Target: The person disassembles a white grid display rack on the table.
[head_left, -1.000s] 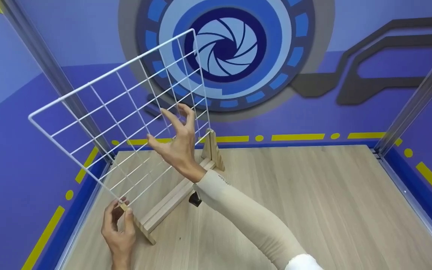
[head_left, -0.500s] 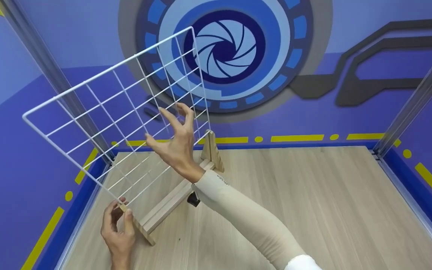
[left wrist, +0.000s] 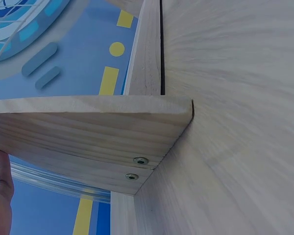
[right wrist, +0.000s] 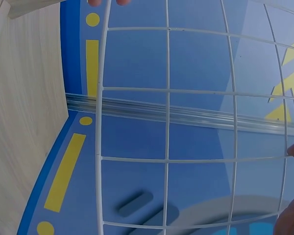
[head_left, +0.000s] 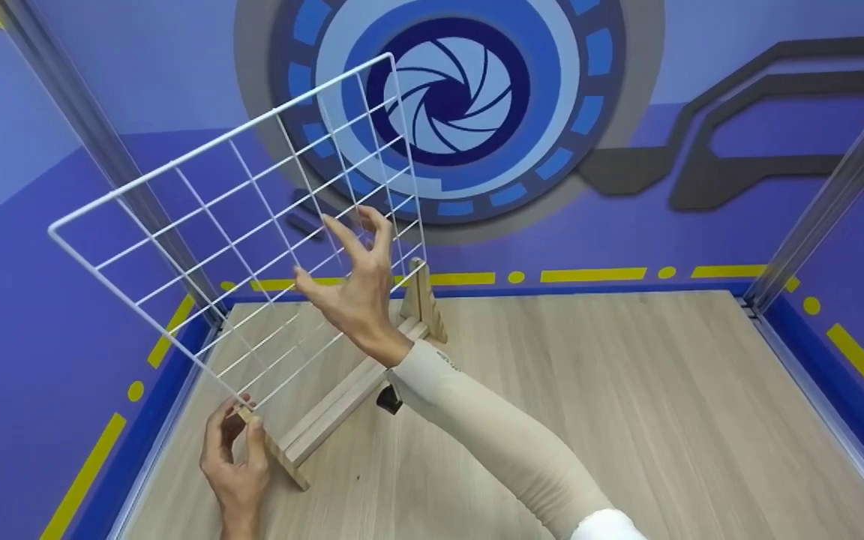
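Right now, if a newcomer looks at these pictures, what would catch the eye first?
Probably the white wire grid, rising above the wooden stand on the left side of the head view. Next come the hands: the left hand pinches the top of the stand's near end, and the right hand is spread at the grid. Behind them, a large round emblem marks the back wall.

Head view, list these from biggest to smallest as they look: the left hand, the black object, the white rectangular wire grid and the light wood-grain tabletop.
1. Light wood-grain tabletop
2. White rectangular wire grid, by outline
3. Left hand
4. Black object
No close calls.
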`<state>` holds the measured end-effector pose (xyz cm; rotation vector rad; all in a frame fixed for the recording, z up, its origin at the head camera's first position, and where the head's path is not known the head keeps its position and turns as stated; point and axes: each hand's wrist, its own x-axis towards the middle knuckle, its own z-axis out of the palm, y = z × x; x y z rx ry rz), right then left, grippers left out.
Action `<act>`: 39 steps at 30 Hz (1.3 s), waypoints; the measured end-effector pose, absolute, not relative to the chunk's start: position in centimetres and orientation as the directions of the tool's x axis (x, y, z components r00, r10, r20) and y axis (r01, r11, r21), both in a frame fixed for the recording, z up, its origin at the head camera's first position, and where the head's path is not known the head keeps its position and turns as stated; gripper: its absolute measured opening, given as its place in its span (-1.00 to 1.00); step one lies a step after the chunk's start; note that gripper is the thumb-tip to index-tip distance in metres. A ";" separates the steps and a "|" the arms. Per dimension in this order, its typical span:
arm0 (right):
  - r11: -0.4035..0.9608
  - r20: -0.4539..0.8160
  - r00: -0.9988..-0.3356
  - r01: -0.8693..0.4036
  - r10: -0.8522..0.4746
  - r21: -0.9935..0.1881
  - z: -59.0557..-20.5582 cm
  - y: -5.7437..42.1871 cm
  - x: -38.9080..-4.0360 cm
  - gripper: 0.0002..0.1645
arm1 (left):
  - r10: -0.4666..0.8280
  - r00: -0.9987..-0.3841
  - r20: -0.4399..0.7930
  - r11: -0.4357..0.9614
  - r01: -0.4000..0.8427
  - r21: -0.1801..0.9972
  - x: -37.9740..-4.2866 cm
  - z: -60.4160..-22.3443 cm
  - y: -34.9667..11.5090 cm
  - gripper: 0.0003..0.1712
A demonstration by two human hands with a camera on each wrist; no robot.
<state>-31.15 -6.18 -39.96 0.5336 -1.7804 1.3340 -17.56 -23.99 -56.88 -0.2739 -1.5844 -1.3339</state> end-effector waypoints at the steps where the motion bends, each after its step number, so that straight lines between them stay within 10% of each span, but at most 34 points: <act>1: 0.346 0.812 -0.566 -0.740 0.140 -0.576 -39.9 -6.2 -31.2 -0.18 | -0.407 -0.470 0.784 0.368 0.701 0.611 -17.5 -56.7 -24.0 -0.53; 39: 0.396 0.759 -0.635 -0.665 0.145 -0.633 -40.6 -1.2 -30.7 -0.18 | -0.397 -0.490 0.776 0.384 0.680 0.625 -17.5 -56.7 -24.2 -0.54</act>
